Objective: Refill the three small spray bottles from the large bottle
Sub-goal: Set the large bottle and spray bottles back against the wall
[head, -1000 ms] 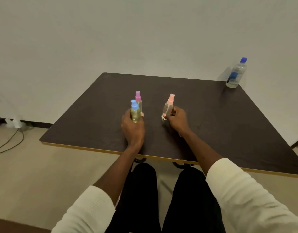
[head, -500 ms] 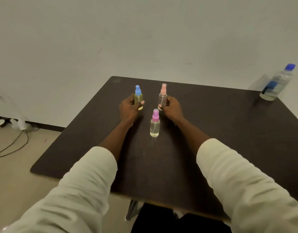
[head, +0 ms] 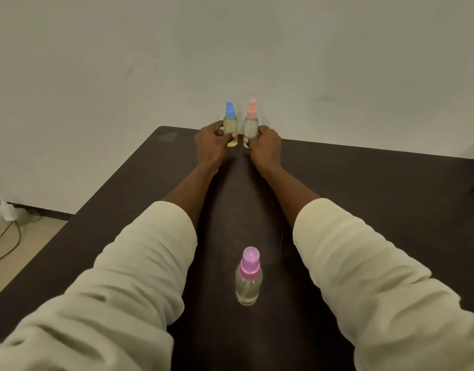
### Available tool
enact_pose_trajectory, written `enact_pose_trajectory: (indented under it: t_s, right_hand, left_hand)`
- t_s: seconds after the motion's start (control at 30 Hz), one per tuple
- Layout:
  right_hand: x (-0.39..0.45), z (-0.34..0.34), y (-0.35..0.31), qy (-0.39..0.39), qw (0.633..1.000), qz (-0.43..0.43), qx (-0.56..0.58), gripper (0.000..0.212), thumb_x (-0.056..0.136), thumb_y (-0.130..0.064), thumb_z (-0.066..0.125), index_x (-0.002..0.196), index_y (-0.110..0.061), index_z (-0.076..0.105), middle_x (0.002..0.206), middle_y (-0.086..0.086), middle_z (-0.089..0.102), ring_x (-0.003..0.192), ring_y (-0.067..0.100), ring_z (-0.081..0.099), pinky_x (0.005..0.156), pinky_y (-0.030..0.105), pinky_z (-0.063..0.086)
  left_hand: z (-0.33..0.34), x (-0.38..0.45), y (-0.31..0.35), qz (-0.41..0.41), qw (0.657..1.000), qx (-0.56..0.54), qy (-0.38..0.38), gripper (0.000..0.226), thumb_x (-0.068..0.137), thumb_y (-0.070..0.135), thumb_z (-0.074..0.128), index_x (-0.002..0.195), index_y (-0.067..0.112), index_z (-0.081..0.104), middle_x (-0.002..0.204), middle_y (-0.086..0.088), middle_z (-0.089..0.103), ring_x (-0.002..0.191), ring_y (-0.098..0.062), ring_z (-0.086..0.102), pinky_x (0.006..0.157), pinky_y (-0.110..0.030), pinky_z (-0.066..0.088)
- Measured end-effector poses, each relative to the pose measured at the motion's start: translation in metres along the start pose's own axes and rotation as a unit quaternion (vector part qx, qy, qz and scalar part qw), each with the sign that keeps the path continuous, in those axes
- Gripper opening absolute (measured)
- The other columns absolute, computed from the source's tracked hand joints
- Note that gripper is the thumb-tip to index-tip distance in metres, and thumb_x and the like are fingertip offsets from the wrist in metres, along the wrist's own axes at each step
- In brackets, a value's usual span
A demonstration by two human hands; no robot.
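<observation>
Two small bottles gripped at the table's point(head: 391, 210) far edge

Left hand point(head: 210, 145) clasps the blue-capped bottle point(head: 230, 124), right hand point(head: 265, 147) the peach-capped bottle point(head: 251, 123); the pink-capped bottle point(head: 248, 277) stands at 6 o'clock.

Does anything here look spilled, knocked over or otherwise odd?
Nothing stands out. The blue-capped bottle in the left hand, the peach-capped bottle in the right hand and the purple-capped bottle all stand upright and capped, with no spill visible.
</observation>
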State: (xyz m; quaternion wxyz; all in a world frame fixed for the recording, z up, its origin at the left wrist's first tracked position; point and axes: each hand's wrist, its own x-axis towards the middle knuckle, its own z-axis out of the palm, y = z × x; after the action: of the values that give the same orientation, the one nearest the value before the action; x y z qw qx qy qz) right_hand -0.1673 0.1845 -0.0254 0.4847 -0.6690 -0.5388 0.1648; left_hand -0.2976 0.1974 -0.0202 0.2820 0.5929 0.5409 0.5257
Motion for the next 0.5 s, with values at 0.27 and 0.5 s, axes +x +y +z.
enact_pose_trajectory:
  t_s: [0.27, 0.5]
  right_hand:
    - [-0.005, -0.005, 0.001, -0.018, 0.999, 0.027, -0.039, 0.028, 0.084, -0.029, 0.073, 0.087, -0.013, 0.050, 0.094, 0.005, 0.057, 0.082, 0.020, 0.052, 0.052, 0.018, 0.027]
    - [-0.079, -0.044, -0.007, -0.055, 0.996, 0.060, -0.025, 0.038, 0.085, -0.019, 0.071, 0.119, -0.010, 0.057, 0.117, 0.008, 0.059, 0.106, 0.020, 0.056, 0.097, 0.035, 0.047]
  left_hand:
    - [0.001, -0.007, 0.011, -0.013, 0.998, 0.058, -0.034, 0.030, 0.090, 0.022, 0.074, 0.118, 0.012, 0.069, 0.093, 0.002, 0.062, 0.090, -0.015, 0.058, 0.087, -0.029, 0.049]
    - [-0.037, -0.084, 0.030, -0.101, 0.995, -0.010, 0.019, 0.013, 0.095, 0.011, 0.066, 0.108, 0.010, 0.066, 0.091, -0.001, 0.068, 0.082, -0.014, 0.065, 0.077, -0.029, 0.056]
